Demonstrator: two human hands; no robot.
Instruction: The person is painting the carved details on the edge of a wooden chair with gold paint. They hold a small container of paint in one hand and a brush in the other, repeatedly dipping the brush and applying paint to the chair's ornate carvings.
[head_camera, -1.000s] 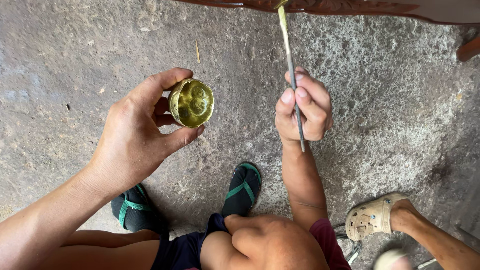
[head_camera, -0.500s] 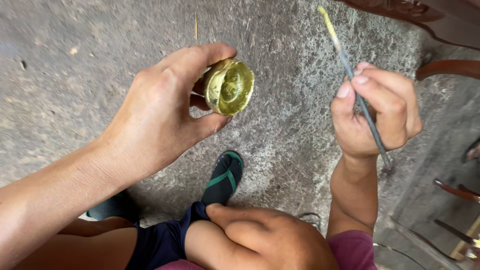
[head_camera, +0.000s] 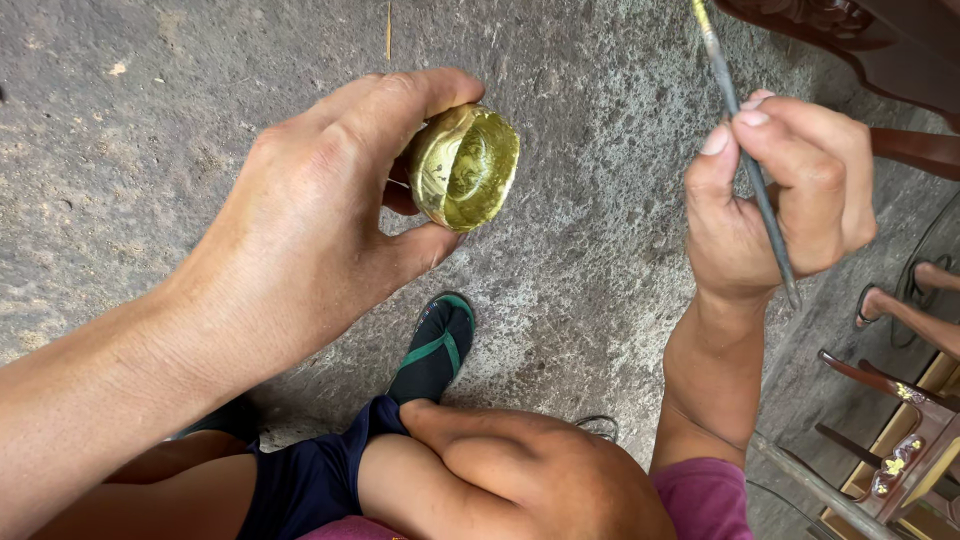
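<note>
My left hand (head_camera: 300, 230) clasps the small gold-coated cup (head_camera: 465, 165) tilted on its side at centre, my right hand (head_camera: 785, 195) pinches the thin brush (head_camera: 745, 150) upright, and a loosened grip could drop either onto the rough concrete floor (head_camera: 600, 260) near dark carved furniture (head_camera: 880, 50) far right
</note>
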